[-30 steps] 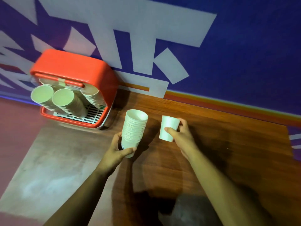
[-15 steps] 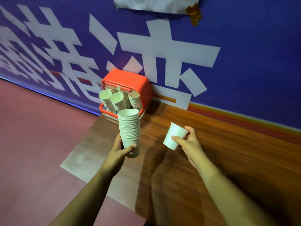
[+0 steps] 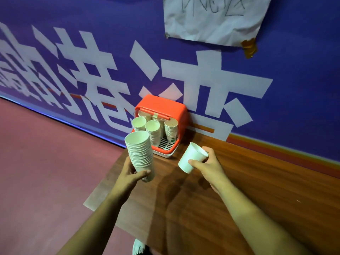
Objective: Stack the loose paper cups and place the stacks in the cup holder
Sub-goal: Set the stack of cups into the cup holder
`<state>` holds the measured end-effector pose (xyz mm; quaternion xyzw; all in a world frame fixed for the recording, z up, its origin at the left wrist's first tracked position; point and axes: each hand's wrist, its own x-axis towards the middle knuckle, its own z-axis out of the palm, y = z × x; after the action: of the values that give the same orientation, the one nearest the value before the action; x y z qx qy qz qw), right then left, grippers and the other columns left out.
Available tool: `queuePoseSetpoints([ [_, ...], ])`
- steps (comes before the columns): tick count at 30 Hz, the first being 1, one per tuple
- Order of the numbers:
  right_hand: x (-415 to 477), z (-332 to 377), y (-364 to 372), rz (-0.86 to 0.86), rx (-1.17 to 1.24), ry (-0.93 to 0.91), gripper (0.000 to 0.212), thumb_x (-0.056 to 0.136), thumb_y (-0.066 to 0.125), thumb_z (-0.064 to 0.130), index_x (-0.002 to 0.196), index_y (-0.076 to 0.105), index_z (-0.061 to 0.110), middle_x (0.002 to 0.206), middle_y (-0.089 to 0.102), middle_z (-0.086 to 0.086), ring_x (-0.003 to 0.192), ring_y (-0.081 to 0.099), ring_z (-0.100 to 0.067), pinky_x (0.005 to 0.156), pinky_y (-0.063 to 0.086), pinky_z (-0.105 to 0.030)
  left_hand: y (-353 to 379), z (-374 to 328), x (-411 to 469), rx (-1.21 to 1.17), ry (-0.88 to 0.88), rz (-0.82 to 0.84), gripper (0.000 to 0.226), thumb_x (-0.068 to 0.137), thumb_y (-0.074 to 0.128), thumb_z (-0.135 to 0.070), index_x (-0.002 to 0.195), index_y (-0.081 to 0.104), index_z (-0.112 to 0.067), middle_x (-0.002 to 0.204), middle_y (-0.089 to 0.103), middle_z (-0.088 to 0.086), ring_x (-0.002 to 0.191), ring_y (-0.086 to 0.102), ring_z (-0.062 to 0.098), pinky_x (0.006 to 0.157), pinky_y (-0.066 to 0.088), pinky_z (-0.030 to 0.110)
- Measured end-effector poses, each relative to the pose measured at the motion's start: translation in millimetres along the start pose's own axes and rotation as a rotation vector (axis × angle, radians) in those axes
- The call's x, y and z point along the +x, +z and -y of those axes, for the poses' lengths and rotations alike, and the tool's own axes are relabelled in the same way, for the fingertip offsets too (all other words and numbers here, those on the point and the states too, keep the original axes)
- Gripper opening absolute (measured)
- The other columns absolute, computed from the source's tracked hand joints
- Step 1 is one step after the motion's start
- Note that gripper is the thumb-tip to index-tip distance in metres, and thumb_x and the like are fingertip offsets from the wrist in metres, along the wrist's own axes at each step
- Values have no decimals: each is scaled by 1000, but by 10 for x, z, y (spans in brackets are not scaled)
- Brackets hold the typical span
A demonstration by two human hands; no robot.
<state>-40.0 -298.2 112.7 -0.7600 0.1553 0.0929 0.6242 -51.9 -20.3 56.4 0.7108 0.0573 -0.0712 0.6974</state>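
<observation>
Change: against a second ago, my view sits higher and further back. The holder (image 3: 166,111), then large at 10 o'clock, now shows small at 12 o'clock of the hands.
Stack: the stack (image 3: 140,153) has come up off the table (image 3: 248,190) and leans left, with its mouth overlapping the holder's front in my view.
Left hand: my left hand (image 3: 127,174) grips the stack's bottom cups, fingers (image 3: 144,173) wrapped round them.
Cup: one loose cup (image 3: 192,157) sits at 3 o'clock of the stack, clearly apart from it. It is more tipped than before, mouth toward 1 o'clock.
Right hand: my right hand (image 3: 209,166) holds the cup by its side, fingers (image 3: 196,162) curled round it.
Meaning: I judge stacking is nearly done. This cup has yet to go into the stack's mouth, and the stack then goes to the holder.
Holder: red lid raised, with several stacks (image 3: 153,131) standing inside on a white grille. I cannot tell whether a free slot is left.
Risk: the tall stack is held only low down, so it may sway as the cup goes in.
Surface: a dark wood-grain table with a pale worn patch toward 7 o'clock; the holder stands at its far left corner.
Room: a dull red floor (image 3: 46,172) lies at 9 o'clock and a shoe (image 3: 138,248) shows at 6 o'clock. The wall (image 3: 294,80) is blue with large white characters. A crumpled sheet (image 3: 211,19) is fixed at 1 o'clock with brown tape (image 3: 248,49).
</observation>
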Motion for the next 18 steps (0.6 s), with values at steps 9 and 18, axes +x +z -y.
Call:
queuePoseSetpoints([
  [9, 501, 848, 1274, -147, 188, -221, 65, 77, 79, 17, 131, 46, 32, 122, 57, 8, 114, 57, -12, 88, 55, -31, -1075, 46, 969, 268, 38, 244, 80, 71, 81, 5, 126, 51, -45, 133, 58, -3, 109, 62, 1, 82, 53, 19],
  [18, 469, 666, 1866, -14, -373, -288, 76, 87, 70, 26, 149, 26, 21, 145, 34, 12, 128, 28, 8, 103, 22, 0, -1091, 154, 1428, 320, 52, 446, 82, 66, 90, -18, 136, 52, -34, 133, 62, -12, 124, 58, 10, 101, 50, 29],
])
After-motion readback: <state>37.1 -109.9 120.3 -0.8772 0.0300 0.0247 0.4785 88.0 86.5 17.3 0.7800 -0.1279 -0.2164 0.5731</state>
